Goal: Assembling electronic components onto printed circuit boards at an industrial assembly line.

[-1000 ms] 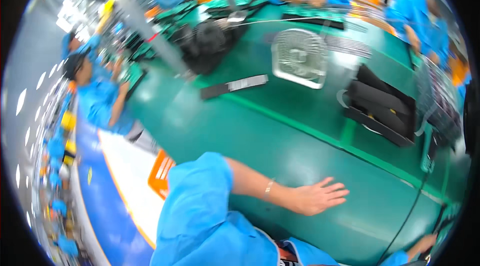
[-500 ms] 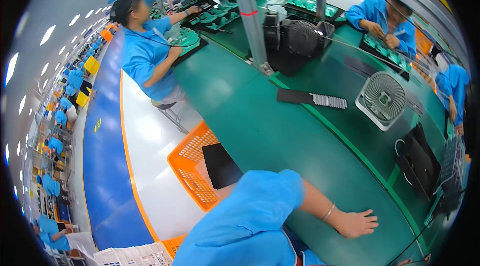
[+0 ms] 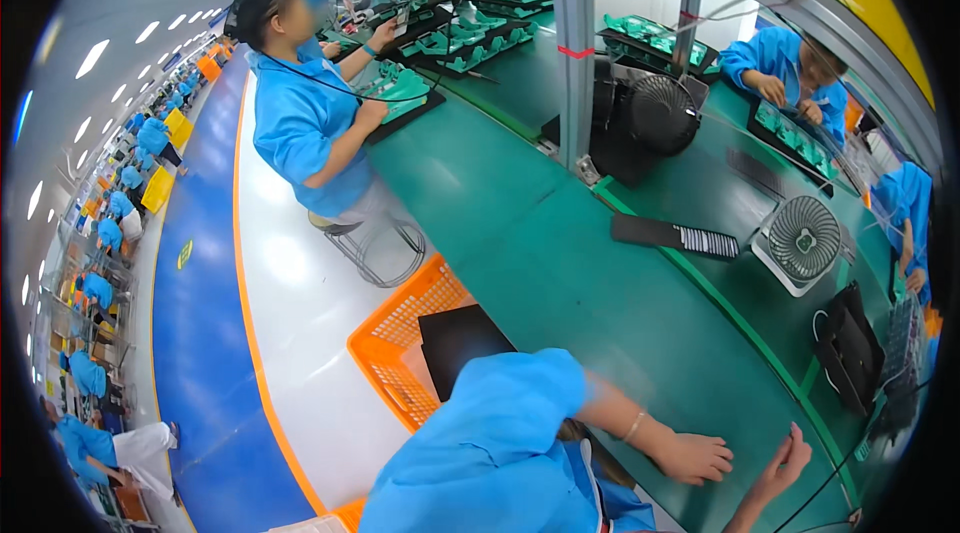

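Note:
My left hand (image 3: 693, 459) rests palm down on the green worktop (image 3: 540, 263), with a thin bracelet at its wrist. Its fingers are stretched out and nothing is in them. Close by on its right, my right hand (image 3: 783, 465) is lifted, fingers pointing up and slightly bent, with no object visible in it. My blue left sleeve (image 3: 500, 413) spans the lower middle. Beside that sleeve, an orange crate (image 3: 375, 343) holds black sheets or trays (image 3: 460, 338).
A white fan (image 3: 800, 243), a black strip with white pieces (image 3: 675, 235) and a black bag (image 3: 850, 348) lie right of a green ridge. A metal post (image 3: 572, 53) rises mid-bench. Co-workers (image 3: 310, 133) handle green parts in black trays (image 3: 490, 48).
My right hand has come into view at the lower right. My left hand has shifted slightly left, its fingers less spread. The view has turned, so the bench items appear further right.

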Tool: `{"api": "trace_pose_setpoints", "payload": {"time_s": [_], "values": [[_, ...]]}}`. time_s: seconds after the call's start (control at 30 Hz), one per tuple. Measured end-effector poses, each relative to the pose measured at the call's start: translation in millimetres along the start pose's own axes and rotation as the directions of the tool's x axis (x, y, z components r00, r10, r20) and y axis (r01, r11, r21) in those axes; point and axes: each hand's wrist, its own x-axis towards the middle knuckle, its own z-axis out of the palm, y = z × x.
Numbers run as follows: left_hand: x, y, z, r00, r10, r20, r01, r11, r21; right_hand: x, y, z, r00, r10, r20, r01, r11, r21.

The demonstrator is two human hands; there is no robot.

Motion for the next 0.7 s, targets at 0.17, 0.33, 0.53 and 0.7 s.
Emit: {"api": "trace_pose_setpoints", "payload": {"time_s": [0.17, 0.33, 0.53, 0.7], "values": [[-64.3, 7.8, -59.2, 0.999, 0.034, -0.034, -0.039, 0.989, -0.143, 2.4, -63.1, 58.8, 0.971, 0.108, 0.215, -0.182, 0.914, 0.363], [-91.7, -1.2, -101.9, 0.854, -0.480, -0.203, 0.398, 0.852, -0.341, 31.5, -110.3, 120.0, 0.881, -0.133, 0.454, -0.345, 0.475, 0.810], [-119.0, -70.5, -157.4, 0.314, -0.878, -0.361, 0.281, 0.449, -0.848, 82.0, -141.5, 177.4, 0.912, -0.012, 0.410, -0.389, 0.291, 0.874], [-107.6, -88.9, -233.0, 0.416, -0.774, -0.478, 0.128, 0.570, -0.811, 89.8, -135.2, 226.0, 0.699, -0.098, 0.708, -0.715, -0.078, 0.695]]}}
